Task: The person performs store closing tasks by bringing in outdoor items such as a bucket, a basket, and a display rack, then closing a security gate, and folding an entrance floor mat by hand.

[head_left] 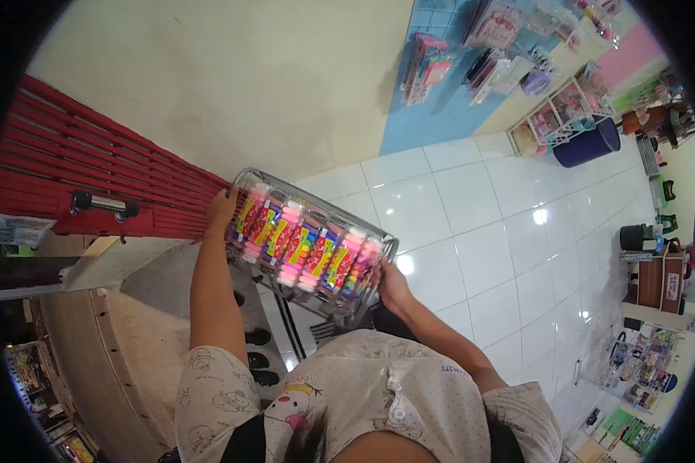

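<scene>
A grey metal rack [326, 204] is held out in front of my body, tilted in view. Several clear packs [295, 248] with bright, multicoloured contents and red-and-yellow labels stand in a row inside it. My left hand [222, 210] is closed on the rack's left end, close to the red folding gate. Around the right end, my right hand [394, 287] is closed too, its fingers partly hidden behind the frame. What exactly the packs contain is too small to make out.
The red slatted gate [116, 170] stands at the left beside a cream wall [232, 85]. Dark footwear [262, 359] lies below the rack. Wall goods [428, 65], a white shelf [567, 112] and a dark blue bin [587, 145] are at the upper right, over white floor tiles [486, 255].
</scene>
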The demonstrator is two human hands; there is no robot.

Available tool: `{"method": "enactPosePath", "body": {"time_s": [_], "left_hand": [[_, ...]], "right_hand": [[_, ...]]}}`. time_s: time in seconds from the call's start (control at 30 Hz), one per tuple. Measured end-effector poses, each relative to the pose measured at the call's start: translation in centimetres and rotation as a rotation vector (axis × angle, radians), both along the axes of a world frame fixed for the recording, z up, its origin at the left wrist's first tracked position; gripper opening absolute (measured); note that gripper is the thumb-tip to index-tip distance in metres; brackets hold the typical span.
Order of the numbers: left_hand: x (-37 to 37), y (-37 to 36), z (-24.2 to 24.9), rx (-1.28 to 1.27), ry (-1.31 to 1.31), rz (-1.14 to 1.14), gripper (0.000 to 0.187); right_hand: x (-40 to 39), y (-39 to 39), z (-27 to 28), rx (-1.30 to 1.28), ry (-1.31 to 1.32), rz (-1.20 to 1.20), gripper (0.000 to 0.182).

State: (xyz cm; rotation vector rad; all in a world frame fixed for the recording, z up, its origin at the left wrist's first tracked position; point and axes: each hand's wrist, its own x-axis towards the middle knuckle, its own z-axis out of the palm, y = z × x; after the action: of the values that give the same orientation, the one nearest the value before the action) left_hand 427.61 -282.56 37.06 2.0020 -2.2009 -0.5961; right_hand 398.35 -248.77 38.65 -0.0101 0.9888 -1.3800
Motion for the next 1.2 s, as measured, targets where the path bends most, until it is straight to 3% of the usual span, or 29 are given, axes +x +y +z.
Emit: {"method": "enactPosePath", "body": {"time_s": [0.17,0.4,0.5,0.57,0.7,0.83,1.07,1.1,1.2], "left_hand": [[2.1,3.1,1.3,-0.040,0.090,0.065,0.060],[5.3,8.7,0.5,-0.125,0.247,0.270,0.061],[5.7,11.3,-0.5,-0.233,0.254,0.385,0.062],[6.4,13.1,-1.3,-0.234,0.295,0.463,0.062],[6.3,16.2,-0.1,-0.181,0.476,0.597,0.061],[5.9,15.7,0.4,-0.268,0.416,0.616,0.059],[6.5,14.9,1.2,-0.138,0.446,0.578,0.057],[5.5,14.3,4.4,-0.133,0.440,0.562,0.057],[5.0,14.8,4.1,-0.137,0.393,0.590,0.056]], "right_hand": [[-4.3,-4.1,0.5,0.069,0.180,-0.022,0.031],[-7.9,-9.3,1.2,0.017,0.278,0.213,0.035],[-8.7,-11.2,2.0,0.052,0.446,0.292,0.032],[-9.5,-12.4,1.6,-0.051,0.465,0.340,0.034],[-9.4,-15.6,3.3,0.024,0.625,0.361,0.035],[-10.1,-16.3,3.0,0.011,0.643,0.376,0.035],[-8.9,-15.0,3.0,0.069,0.606,0.354,0.034],[-9.3,-15.5,5.2,0.084,0.616,0.345,0.034],[-9.3,-15.3,3.4,0.129,0.721,0.353,0.035]]}}
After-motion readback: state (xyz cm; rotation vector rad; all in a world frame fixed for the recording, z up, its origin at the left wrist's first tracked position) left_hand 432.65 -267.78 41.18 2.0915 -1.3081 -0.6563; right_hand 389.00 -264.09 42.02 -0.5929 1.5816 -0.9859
